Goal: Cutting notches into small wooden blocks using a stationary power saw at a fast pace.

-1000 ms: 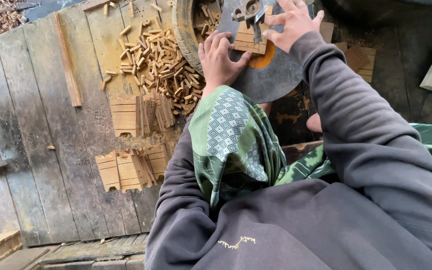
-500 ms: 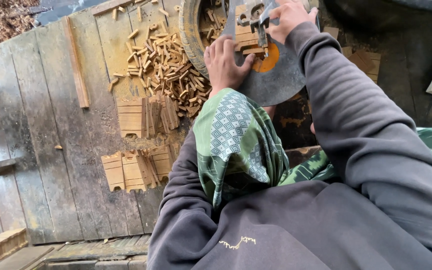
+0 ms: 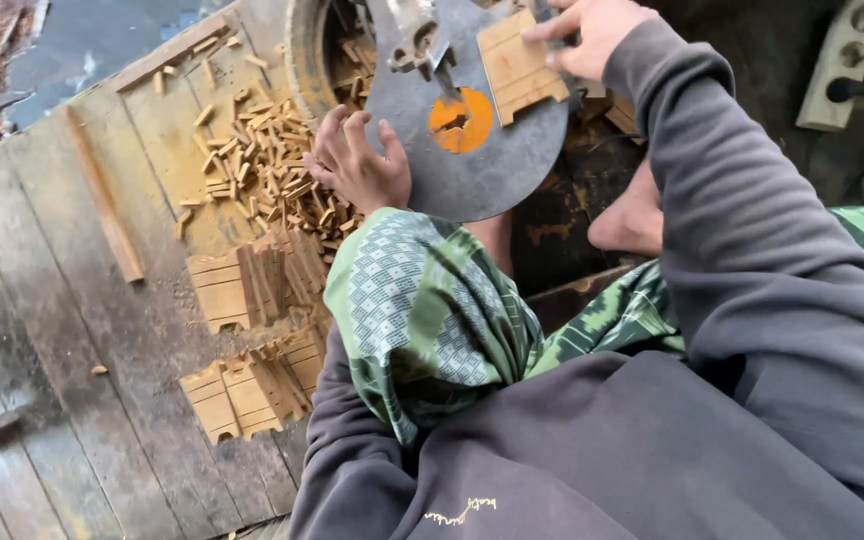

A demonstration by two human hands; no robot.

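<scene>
Wooden block (image 3: 518, 66) under right hand (image 3: 592, 30) fingers — flat.

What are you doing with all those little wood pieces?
A person sits at a round grey metal plate with an orange centre. The right hand presses a flat notched wooden piece onto the plate. The left hand rests at the plate's near edge, holding nothing that I can see. Beside it on the plank floor lie a heap of small wooden offcuts and two stacks of similar flat wooden pieces.
</scene>
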